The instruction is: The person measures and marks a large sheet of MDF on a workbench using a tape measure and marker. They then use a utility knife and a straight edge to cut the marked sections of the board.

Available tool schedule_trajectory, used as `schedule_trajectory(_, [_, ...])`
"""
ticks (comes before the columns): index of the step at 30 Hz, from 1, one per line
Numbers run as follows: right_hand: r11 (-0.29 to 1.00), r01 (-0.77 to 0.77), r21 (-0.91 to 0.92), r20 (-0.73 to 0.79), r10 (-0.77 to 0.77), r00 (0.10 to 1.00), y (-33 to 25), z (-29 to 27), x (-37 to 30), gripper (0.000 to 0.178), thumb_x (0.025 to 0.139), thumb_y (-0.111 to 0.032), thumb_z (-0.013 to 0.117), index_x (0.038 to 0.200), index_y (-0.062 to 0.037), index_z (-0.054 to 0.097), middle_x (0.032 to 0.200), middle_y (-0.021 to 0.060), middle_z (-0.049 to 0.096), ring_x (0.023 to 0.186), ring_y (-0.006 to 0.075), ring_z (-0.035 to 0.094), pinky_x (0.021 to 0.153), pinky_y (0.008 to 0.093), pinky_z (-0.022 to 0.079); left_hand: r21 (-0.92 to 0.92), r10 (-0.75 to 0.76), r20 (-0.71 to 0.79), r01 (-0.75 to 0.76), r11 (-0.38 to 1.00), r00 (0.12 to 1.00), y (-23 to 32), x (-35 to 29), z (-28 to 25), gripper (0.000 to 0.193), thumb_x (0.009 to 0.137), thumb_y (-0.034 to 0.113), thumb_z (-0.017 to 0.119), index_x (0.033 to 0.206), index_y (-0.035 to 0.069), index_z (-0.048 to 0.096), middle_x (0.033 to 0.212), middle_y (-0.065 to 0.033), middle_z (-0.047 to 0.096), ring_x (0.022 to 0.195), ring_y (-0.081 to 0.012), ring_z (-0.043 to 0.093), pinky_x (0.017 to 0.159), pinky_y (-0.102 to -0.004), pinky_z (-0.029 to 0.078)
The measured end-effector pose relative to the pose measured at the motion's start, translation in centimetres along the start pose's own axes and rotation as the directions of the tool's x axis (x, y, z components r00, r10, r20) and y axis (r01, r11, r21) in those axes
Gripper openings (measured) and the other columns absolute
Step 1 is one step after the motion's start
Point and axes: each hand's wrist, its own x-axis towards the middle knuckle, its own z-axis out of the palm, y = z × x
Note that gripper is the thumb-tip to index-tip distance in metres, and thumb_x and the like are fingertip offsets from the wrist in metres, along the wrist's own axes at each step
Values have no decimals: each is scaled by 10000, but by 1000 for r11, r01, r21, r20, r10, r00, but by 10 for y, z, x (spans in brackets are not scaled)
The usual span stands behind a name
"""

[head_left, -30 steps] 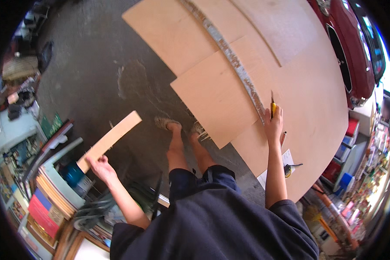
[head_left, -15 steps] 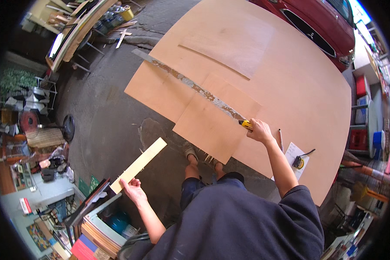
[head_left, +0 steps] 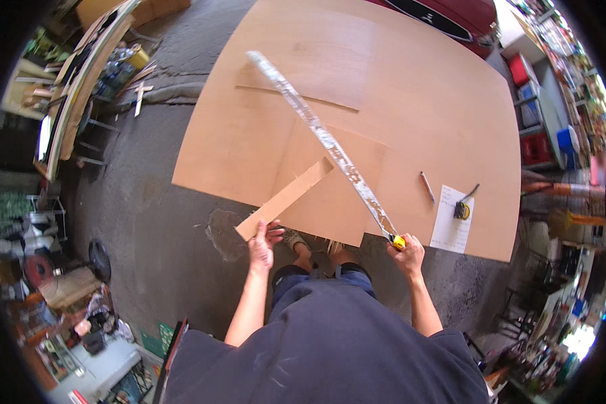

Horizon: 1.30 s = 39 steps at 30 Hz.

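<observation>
A thin plywood strip [head_left: 286, 198] is pinched near its lower end by my left hand [head_left: 261, 249]. Its far end reaches over the plywood piece, close to the straightedge; I cannot tell whether they touch. My right hand [head_left: 411, 257] is closed around a yellow utility knife [head_left: 398, 241] at the near edge of the board. From that same hand a long, worn metal straightedge [head_left: 326, 139] slants up and left, its near end at my fingers and seemingly gripped with the knife. A smaller plywood piece [head_left: 337, 219] lies under it, overhanging the front edge.
The large plywood sheet [head_left: 444, 108] carries another flat panel [head_left: 303, 67], a pen [head_left: 427, 187], a paper with writing [head_left: 444, 232] and a tape measure [head_left: 462, 210]. Beyond stands a red car [head_left: 451, 20]. Shelves line the right; a cluttered bench [head_left: 81, 87] is at left.
My left hand has brought the strip right and up over the plywood, turning its other face up. My right hand has come nearer my body, and the straightedge has shifted and turned steeper with it.
</observation>
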Motion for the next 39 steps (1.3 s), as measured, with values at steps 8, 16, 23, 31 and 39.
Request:
schedule_trajectory(8, [932,-358,-57,-331,321,887,50,38,-5,307,761,-340,708,835,-53,629,736,171,644,728,381,637,662,497,510,-139,-290,134,308,941,948,-67,28,146,479,976,514,587,1259,128,577,1097,-63,723,834,-191,705,709,-350,548])
schedule_trajectory(16, [857,-490,-159,-345,417,841,81,28,33,254,866,-302,669,964,-68,670,840,157,682,825,402,678,694,490,535,710,156,191,-246,660,969,-60,38,83,343,929,345,718,1050,28,668,929,-81,704,826,-185,651,750,-345,531])
schedule_trajectory(23, [960,-210,186,-126,235,964,-26,77,94,176,876,-160,666,989,-25,661,950,218,685,883,411,667,733,475,527,989,309,-25,-22,145,951,-9,78,4,507,878,353,729,1170,-19,548,1097,-190,615,1052,-327,598,948,-435,472])
schedule_trajectory(31, [850,-526,44,233,503,832,-129,142,174,829,759,-548,799,1238,35,458,1195,234,588,998,417,672,839,501,563,924,-99,-69,101,368,993,18,92,0,501,875,342,772,1158,-18,569,1029,-94,680,930,-174,637,846,-352,513])
schedule_trajectory(39, [829,-545,125,349,477,806,-75,103,173,514,758,-323,822,1042,29,578,933,167,701,880,300,710,756,417,570,545,-437,455,146,826,776,27,86,7,509,959,199,668,1408,16,512,1292,-79,632,1149,-172,604,988,-323,471])
